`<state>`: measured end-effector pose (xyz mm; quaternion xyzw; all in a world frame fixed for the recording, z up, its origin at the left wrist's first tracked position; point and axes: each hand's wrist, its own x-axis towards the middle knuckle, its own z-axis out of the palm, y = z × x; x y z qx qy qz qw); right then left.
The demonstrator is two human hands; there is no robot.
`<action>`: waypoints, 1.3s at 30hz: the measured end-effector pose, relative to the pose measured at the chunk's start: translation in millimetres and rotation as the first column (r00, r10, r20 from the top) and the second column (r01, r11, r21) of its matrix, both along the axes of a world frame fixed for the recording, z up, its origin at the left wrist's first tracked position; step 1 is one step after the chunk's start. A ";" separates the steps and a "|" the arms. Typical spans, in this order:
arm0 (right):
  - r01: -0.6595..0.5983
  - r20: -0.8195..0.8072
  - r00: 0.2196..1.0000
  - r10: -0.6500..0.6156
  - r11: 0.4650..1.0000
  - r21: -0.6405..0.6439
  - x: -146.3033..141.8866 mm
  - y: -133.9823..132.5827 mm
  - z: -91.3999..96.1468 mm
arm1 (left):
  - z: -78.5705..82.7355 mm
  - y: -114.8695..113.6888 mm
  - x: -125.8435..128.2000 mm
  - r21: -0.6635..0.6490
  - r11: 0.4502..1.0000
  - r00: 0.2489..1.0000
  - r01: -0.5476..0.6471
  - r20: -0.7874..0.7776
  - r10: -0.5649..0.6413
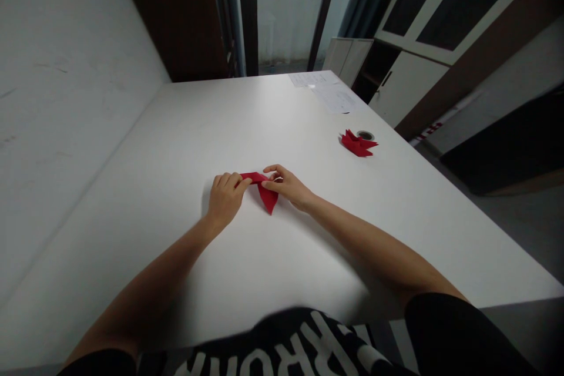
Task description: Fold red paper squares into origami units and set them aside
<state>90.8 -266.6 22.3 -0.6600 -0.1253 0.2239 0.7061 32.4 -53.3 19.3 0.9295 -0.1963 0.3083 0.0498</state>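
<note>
1. The left hand (225,200) is curled, with its fingers closed over the left end of a red folded paper (267,198) and its thumb hidden behind them. It appears to be gripping the paper against the tabletop.

2. The right hand (286,185) pinches the paper's right end between thumb and forefinger, with the other fingers curved above. The two hands are close together, with only a narrow stretch of red between them.

3. The red folded paper forms a flat band across the hands, with a pointed triangular flap angling down toward the person. It lies near the middle of a white table (185,129), closer to the near edge than the far edge.

4. A second red paper folding (358,144), with several sharp points, lies near the right edge of the table, well apart from the hands. A round metal grommet (365,136) sits in the tabletop just beside it.

5. Printed white sheets (326,89) lie at the far right corner of the table.

6. Beyond the far edge stands a glass door (291,17), and a white cabinet (405,88) stands past the right edge. A black shirt with white lettering (282,346) shows along the bottom of the view.
</note>
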 end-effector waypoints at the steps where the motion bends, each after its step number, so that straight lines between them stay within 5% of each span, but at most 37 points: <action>1: -0.008 0.014 1.000 0.008 1.000 -0.017 0.1 -0.2 -1.0 | 0.1 1.2 0.4 -0.016 1.000 1.000 0.004 0.002 -0.004; 9: -0.100 -0.089 0.992 0.092 0.991 -0.088 6.1 -4.2 -4.6 | 1.2 5.1 1.4 -0.007 1.000 0.999 -0.009 0.051 0.010; 18: -0.058 0.030 0.998 0.063 0.988 -0.141 20.8 -12.1 1.0 | 0.9 3.8 3.2 -0.025 1.000 0.999 -0.002 -0.037 0.001; 25: 0.035 0.258 0.966 0.026 0.973 -0.230 29.7 -16.3 -0.5 | -1.6 4.3 6.2 -0.120 0.992 0.985 0.043 -0.160 -0.062; 31: 0.063 0.481 0.872 0.098 0.949 -0.308 37.0 -26.4 9.2 | 2.1 8.7 9.5 -0.255 0.952 0.925 0.167 -0.294 -0.241; 34: 0.065 0.454 0.886 0.095 0.943 -0.325 37.6 -31.5 18.0 | 3.8 10.7 10.7 -0.330 0.920 0.900 0.210 -0.303 -0.314; 39: 0.042 0.370 0.924 0.092 0.940 -0.339 38.3 -37.7 28.7 | 3.4 14.8 12.9 -0.350 0.926 0.925 0.144 -0.284 -0.252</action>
